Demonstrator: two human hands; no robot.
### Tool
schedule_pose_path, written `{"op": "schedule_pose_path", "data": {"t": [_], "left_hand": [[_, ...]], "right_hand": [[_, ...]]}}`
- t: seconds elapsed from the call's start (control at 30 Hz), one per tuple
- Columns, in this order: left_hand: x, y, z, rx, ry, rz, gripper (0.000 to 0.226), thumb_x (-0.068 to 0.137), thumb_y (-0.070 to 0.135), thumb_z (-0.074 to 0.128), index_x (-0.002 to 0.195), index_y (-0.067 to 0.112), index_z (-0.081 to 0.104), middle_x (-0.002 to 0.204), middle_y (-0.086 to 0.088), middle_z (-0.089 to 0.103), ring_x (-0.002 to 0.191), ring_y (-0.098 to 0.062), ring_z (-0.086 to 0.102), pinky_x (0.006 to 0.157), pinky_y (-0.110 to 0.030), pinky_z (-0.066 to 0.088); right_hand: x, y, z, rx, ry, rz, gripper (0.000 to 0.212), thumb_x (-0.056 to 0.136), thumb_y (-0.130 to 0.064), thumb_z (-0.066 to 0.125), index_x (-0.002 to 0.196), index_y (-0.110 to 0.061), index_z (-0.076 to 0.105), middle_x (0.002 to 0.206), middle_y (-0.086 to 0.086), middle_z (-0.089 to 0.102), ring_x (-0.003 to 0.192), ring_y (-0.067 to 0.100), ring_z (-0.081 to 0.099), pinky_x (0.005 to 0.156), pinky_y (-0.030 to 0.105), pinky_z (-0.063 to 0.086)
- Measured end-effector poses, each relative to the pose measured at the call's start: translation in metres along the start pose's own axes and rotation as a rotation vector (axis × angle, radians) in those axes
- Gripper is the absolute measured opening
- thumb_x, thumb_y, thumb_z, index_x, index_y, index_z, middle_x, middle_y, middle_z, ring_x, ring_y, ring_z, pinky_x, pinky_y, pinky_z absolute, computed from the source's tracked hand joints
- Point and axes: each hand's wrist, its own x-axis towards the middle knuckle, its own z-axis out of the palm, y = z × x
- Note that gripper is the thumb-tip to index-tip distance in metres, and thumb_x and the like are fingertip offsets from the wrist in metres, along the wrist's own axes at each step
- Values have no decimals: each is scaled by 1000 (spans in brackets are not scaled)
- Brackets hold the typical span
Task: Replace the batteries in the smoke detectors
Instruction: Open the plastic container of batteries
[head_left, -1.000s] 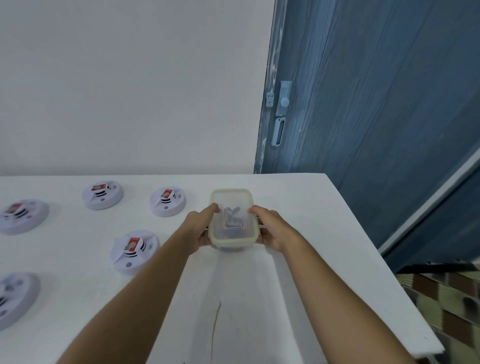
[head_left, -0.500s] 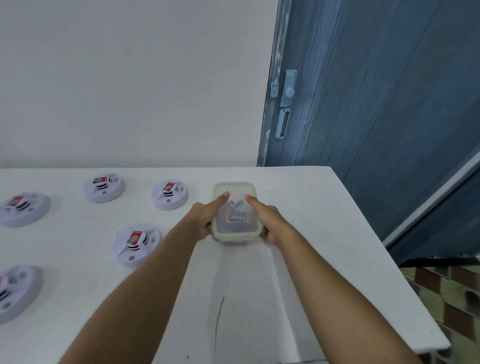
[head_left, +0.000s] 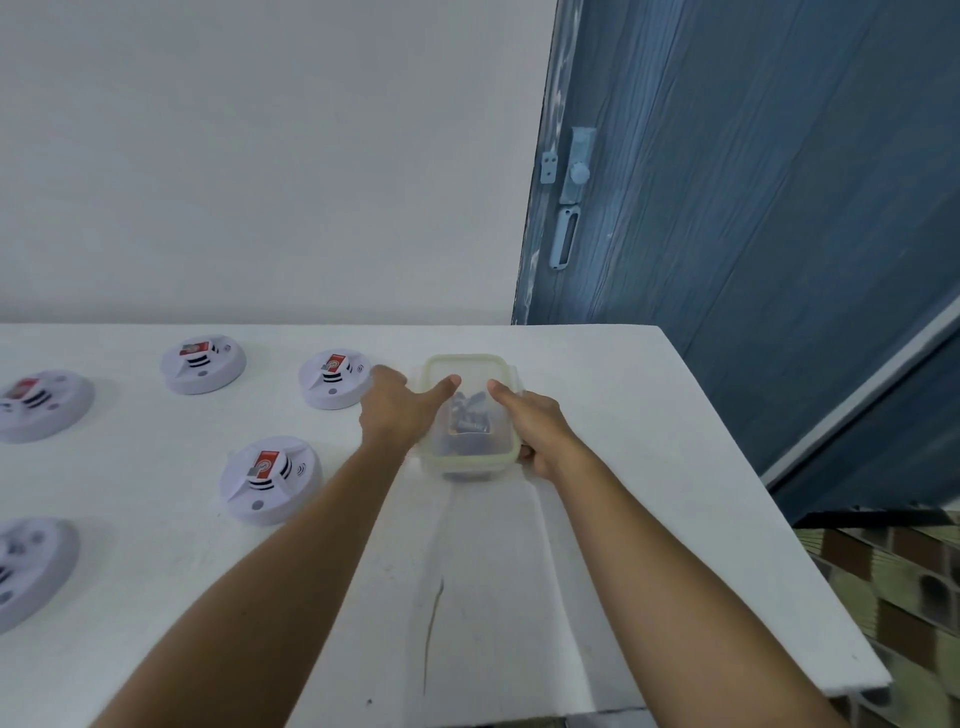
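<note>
L hand (head_left: 397, 410), centre of frame: grasps left side of clear plastic box (head_left: 467, 366). Thumb flat across lid, fingers down outer left wall, tips hidden. R hand (head_left: 537, 426): grasps right side of same box. Thumb on lid pointing up-frame, fingers curled round near-right corner. Both forearms bare, running in from bottom edge.

Box: rectangular, pale yellow-green rim, lid on. Sits on white table (head_left: 649, 467), centre-right of frame. Thru lid: heap of dark batteries (head_left: 470, 418), too blurred to count.

5 smoke detectors, white, round, all on table left of box.
- Centre detector (head_left: 335, 382): just beside L hand's fingers, contact unclear. Red label on top.
- Upper-left detector (head_left: 203, 364): further left, red label.
- Lower detector (head_left: 270, 480): below those 2, near L forearm, red label.
- Left-edge detector (head_left: 44, 405): blurred, red patch.
- Lower-left detector (head_left: 31, 569): cut by frame edge, markings not legible.

Thin dark crack (head_left: 434, 623) in tabletop btwn forearms, lower centre.

Bkgd: plain white wall (head_left: 260, 156) upper left. Blue door (head_left: 753, 208) upper right w/ pale bolt latch (head_left: 576, 166) near its left edge. Patterned floor (head_left: 914, 597) in lower right corner.
</note>
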Motion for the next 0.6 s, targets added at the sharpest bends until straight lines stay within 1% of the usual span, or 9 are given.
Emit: {"op": "schedule_pose_path", "data": {"t": [0.07, 0.13, 0.2, 0.27, 0.33, 0.43, 0.47, 0.53, 0.6], "left_hand": [[-5, 0, -4, 224, 78, 187, 66, 80, 56, 68, 126, 15, 44, 121, -6, 52, 113, -29, 51, 86, -41, 43], [-13, 2, -11, 446, 71, 489, 58, 84, 52, 61, 131, 20, 48, 130, -5, 51, 120, -30, 45, 92, -42, 37], [-22, 6, -19, 562, -128, 719, 59, 79, 59, 49, 125, 22, 58, 125, -3, 56, 116, -28, 48, 91, -39, 38], [-39, 8, -26, 655, -291, 840, 64, 75, 62, 46, 122, 22, 61, 119, -1, 60, 106, -25, 53, 87, -36, 43], [-53, 9, -28, 832, -285, 916, 62, 76, 58, 59, 126, 21, 57, 120, 0, 58, 103, -23, 53, 81, -32, 44], [-71, 13, -23, 1072, -184, 949, 53, 80, 45, 64, 123, 16, 52, 116, -3, 56, 97, -24, 54, 64, -30, 36], [-76, 14, -19, 1115, -162, 948, 48, 77, 38, 68, 115, 13, 54, 107, -5, 58, 88, -25, 55, 58, -30, 33], [-85, 13, -10, 1198, -109, 903, 45, 52, 29, 82, 87, 12, 60, 75, -3, 58, 56, -21, 47, 45, -25, 23], [-89, 13, 0, 1207, -61, 921, 47, 34, 22, 86, 73, 13, 61, 58, 0, 55, 42, -16, 38, 43, -21, 17]], "right_hand": [[-1, 0, 0, -30, 21, -22, 48, 81, -54, 75, 101, -11, 69, 78, 7, 57, 65, 24, 47, 48, 24, 28], [-2, -1, -2, -81, 56, -49, 39, 81, -54, 75, 83, -17, 64, 70, 2, 54, 57, 21, 46, 47, 22, 30], [-3, -2, -3, -116, 89, -79, 41, 81, -53, 76, 73, -19, 56, 66, -1, 52, 56, 18, 46, 49, 24, 33], [-5, -3, -3, -126, 105, -88, 43, 80, -54, 76, 72, -19, 52, 68, 0, 54, 57, 18, 48, 49, 25, 34], [-8, -4, -2, -126, 102, -75, 42, 80, -55, 76, 77, -18, 57, 74, 1, 60, 59, 18, 52, 49, 25, 37], [-13, -8, -2, -104, 70, -46, 42, 82, -54, 76, 79, -18, 56, 70, 1, 58, 56, 19, 50, 46, 24, 35], [-14, -9, -3, -98, 53, -29, 41, 82, -53, 75, 80, -17, 56, 69, 2, 56, 57, 20, 49, 46, 24, 34], [-15, -10, -5, -118, 19, 15, 40, 84, -53, 74, 86, -15, 60, 69, 4, 56, 61, 22, 49, 50, 26, 35], [-18, -13, -8, -133, -16, 48, 37, 86, -50, 72, 88, -14, 63, 69, 6, 57, 60, 22, 49, 52, 27, 37]]}}
